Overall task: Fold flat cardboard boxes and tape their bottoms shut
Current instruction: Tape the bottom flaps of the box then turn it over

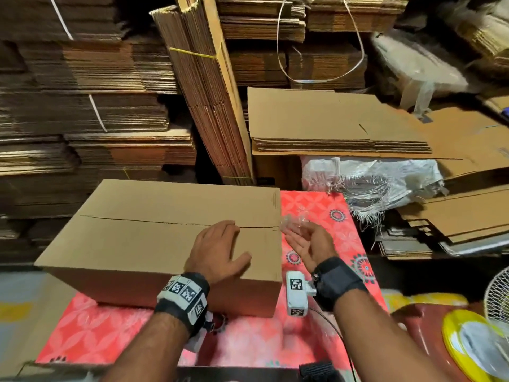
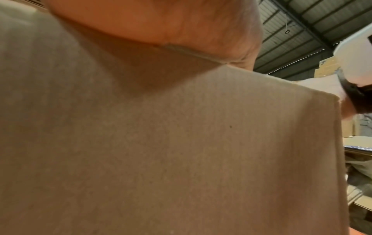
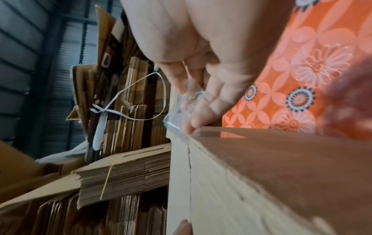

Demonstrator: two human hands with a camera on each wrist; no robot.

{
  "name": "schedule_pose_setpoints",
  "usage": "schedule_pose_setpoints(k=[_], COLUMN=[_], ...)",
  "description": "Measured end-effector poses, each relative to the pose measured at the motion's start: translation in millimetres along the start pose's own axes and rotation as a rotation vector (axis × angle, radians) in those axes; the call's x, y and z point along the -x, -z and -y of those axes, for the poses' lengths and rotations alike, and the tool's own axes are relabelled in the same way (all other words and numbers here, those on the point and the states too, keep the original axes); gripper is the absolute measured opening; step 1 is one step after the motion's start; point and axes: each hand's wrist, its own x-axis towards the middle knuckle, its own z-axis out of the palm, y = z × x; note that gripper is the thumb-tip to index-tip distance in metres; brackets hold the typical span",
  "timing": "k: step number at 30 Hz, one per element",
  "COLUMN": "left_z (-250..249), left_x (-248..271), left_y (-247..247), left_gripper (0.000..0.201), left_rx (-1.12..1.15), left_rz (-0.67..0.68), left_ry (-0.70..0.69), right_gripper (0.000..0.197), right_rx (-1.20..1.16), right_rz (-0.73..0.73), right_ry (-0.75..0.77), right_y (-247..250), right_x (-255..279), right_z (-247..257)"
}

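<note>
A folded brown cardboard box (image 1: 154, 216) stands with its flaps up on the red patterned table (image 1: 110, 332). The flap seam (image 1: 165, 222) runs across its top. My left hand (image 1: 234, 241) lies flat on the top just below the seam, near the right end; in the left wrist view the palm (image 2: 161, 23) rests on the cardboard (image 2: 181, 143). My right hand (image 1: 300, 238) is at the box's right edge, fingers straight. Crumpled clear tape (image 1: 296, 220) lies against those fingers. In the right wrist view the fingertips (image 3: 193, 124) press the tape (image 3: 177, 117) onto the box corner (image 3: 281, 167).
A stack of flat cardboard sheets (image 1: 330, 125) lies behind the table on the right, over a white woven sack (image 1: 371, 177). A strapped bundle (image 1: 209, 92) leans upright behind the box. More flat stacks fill the back wall. A fan (image 1: 498, 296) stands at the right edge.
</note>
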Motion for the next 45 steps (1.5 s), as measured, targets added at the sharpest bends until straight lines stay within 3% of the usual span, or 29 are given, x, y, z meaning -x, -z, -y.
schedule_pose_setpoints(k=[7,13,16,21,25,27,29,31,35,40,41,43,45], left_z=[-1.8,-4.5,-21.4,-62.3,-66.2,-67.2,-73.2,-83.2,-98.4,-98.8,-99.1,-101.4,-104.2], left_x=[1.0,-0.1,-2.0,-7.4,-10.4,-12.4,-15.6,-20.8,-36.8,-46.0,-47.1,-49.2,-50.8], left_y=[1.7,4.0,5.0,-11.1,-11.8,-12.2,-13.7,-16.7,-24.4,-30.9,-31.5,-31.5,-31.1], left_gripper=[0.086,0.087,0.095,0.107,0.114,0.113,0.111,0.111,0.12,0.116,0.115,0.114,0.114], left_rx=[0.018,0.004,-0.002,-0.086,-0.135,-0.138,-0.126,-0.115,-0.113,-0.143,-0.146,-0.157,-0.16], left_rz=[0.0,-0.02,0.042,0.13,0.175,0.182,0.197,0.212,0.203,0.165,0.162,0.152,0.147], left_ry=[0.005,-0.009,-0.013,-0.05,-0.058,-0.059,-0.071,-0.093,-0.079,-0.065,-0.062,-0.06,-0.056], right_gripper=[0.029,0.006,0.017,0.038,0.056,0.036,0.012,0.017,0.02,0.022,0.023,0.032,0.032], right_rx=[0.332,0.697,0.657,0.425,0.728,0.805,0.703,0.573,0.356,0.452,0.562,1.007,1.439], right_rz=[-0.017,-0.067,-0.008,0.081,0.133,0.115,0.105,0.069,-0.149,-0.241,-0.291,-0.374,-0.319], right_ry=[-0.038,0.186,0.204,0.029,0.155,0.206,0.191,0.187,0.086,0.136,0.171,0.332,0.547], right_y=[5.0,6.0,1.3,-4.4,-8.9,-8.0,-0.5,12.6,65.4,135.3,148.0,166.2,177.2], right_x=[-10.2,-19.4,-11.6,-2.3,-4.0,-8.2,-12.9,-13.5,-26.8,-31.2,-30.5,-24.7,-18.4], right_z=[-19.9,-23.8,-18.1,-9.4,-1.6,-1.1,1.2,4.2,0.5,0.0,-1.2,-0.6,-5.1])
